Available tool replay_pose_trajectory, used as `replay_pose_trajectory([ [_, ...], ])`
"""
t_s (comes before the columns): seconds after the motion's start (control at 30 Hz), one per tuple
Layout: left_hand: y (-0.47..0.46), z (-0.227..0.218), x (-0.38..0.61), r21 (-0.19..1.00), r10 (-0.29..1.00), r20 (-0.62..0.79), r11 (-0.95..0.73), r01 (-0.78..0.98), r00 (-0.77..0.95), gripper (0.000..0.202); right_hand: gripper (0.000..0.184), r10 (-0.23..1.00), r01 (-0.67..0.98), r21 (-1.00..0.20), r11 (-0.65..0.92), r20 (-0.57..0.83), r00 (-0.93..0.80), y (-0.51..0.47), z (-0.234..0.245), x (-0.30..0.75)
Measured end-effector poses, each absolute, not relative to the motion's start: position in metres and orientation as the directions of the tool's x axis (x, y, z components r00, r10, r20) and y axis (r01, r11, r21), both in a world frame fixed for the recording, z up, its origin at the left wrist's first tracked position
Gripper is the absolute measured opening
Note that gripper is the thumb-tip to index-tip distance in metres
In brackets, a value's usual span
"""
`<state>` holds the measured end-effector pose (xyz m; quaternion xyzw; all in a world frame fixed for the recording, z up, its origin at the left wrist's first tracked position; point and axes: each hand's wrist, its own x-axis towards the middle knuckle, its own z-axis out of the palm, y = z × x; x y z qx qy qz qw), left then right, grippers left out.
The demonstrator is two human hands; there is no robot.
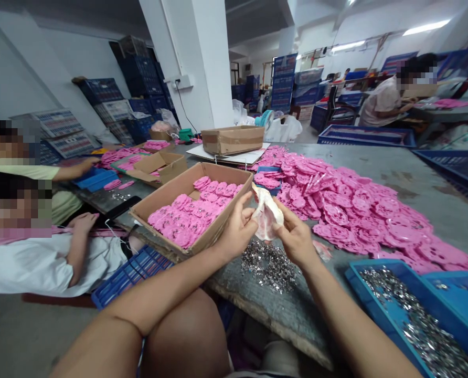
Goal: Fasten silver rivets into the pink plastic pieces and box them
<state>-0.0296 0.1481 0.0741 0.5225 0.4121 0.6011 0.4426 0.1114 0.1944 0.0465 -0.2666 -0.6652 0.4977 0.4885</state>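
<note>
Between my two hands is a whitish, folded peel-like piece point(266, 212) with pinkish and yellowish patches; its exact kind is unclear. My left hand point(237, 227) grips its left side with bent fingers. On its right edge, my right hand point(296, 239) pinches with the thumb in front. Just below them lies a heap of small shiny metal pieces point(271, 265) on the grey table point(234, 289). A pale pinkish scrap point(322, 251) rests beside my right wrist. Left of my hands stands a cardboard box point(190, 247) with pink openwork plastic pieces point(182, 218) in rows.
A large pile of pink pieces point(360, 210) spreads across the right of the table. Blue trays point(391, 315) with metal bits stand at the near right. Another cardboard box point(232, 139) sits behind. Two people point(64, 252) sit at the left; another person point(383, 100) works farther right.
</note>
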Motion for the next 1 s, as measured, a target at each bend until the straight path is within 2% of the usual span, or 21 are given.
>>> replay_pose_trajectory([
  [0.13,0.148,0.077,-0.027,0.965,0.972,0.205,-0.22,-0.145,-0.115,0.067,0.063,0.721,0.1,-0.762,0.64,0.55,-0.421,0.194,0.045,0.115],
  [0.3,0.149,0.082,-0.026,0.961,0.969,0.159,-0.196,-0.197,-0.189,0.073,0.065,0.53,0.185,-0.509,0.84,0.701,-0.478,0.192,0.046,0.117],
  [0.37,0.15,0.083,-0.027,0.956,0.972,0.14,-0.183,-0.23,-0.189,0.062,0.064,0.501,0.219,-0.457,0.862,0.709,-0.496,0.19,0.047,0.117],
  [0.43,0.152,0.082,-0.028,0.959,0.977,0.121,-0.162,-0.234,-0.178,0.051,0.059,0.524,0.295,-0.433,0.852,0.68,-0.513,0.188,0.049,0.116],
  [0.57,0.156,0.076,-0.03,0.984,0.975,0.094,-0.121,-0.127,-0.203,0.051,0.047,0.604,0.514,-0.343,0.786,0.603,-0.521,0.181,0.052,0.113],
  [0.67,0.157,0.073,-0.031,0.99,0.976,0.129,-0.138,-0.041,-0.174,0.046,0.048,0.612,0.583,-0.269,0.767,0.579,-0.538,0.177,0.055,0.112],
  [0.77,0.157,0.072,-0.033,0.989,0.979,0.138,-0.143,-0.027,-0.149,0.038,0.048,0.6,0.566,-0.261,0.782,0.558,-0.573,0.178,0.054,0.113],
  [0.83,0.156,0.073,-0.035,0.989,0.978,0.144,-0.147,-0.013,-0.153,0.036,0.046,0.578,0.508,-0.3,0.808,0.571,-0.582,0.179,0.053,0.113],
  [0.93,0.156,0.075,-0.037,0.976,0.959,0.217,-0.212,0.049,-0.181,0.031,0.044,0.563,0.373,-0.421,0.827,0.611,-0.556,0.181,0.051,0.114],
  [1.0,0.155,0.077,-0.038,0.963,0.945,0.27,-0.267,0.044,-0.186,0.029,0.042,0.597,0.299,-0.524,0.798,0.617,-0.513,0.182,0.052,0.114],
])
